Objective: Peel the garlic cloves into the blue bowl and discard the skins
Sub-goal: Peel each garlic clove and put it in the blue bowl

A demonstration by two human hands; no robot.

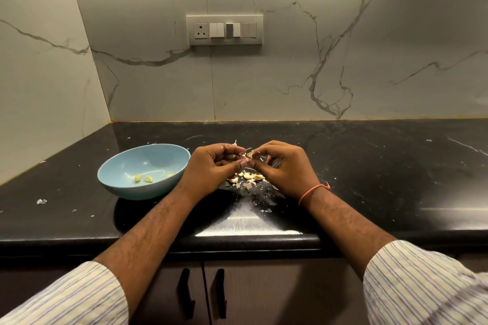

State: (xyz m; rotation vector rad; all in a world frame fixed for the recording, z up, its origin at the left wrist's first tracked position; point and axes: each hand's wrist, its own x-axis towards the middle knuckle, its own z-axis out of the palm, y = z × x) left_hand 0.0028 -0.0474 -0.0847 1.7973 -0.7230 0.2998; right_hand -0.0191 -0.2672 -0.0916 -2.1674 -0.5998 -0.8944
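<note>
Head view: the left hand [211, 166] and right hand [284, 166] meet fingertip to fingertip above the black counter [369, 166], both pinching one garlic clove [248, 156] between them; its axis is too small to tell. The blue bowl [144, 170] sits just left, holding peeled cloves [144, 178]. Skins [248, 178] lie beneath the hands. No readable writing.

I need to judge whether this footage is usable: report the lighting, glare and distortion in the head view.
Head view: dim, warm light; bright glare along the black counter's front edge and at its right; wide-angle bending curves the counter and walls; the blue bowl casts a soft shadow; the left hand and right hand are sharp enough, the garlic clove between them small.
</note>
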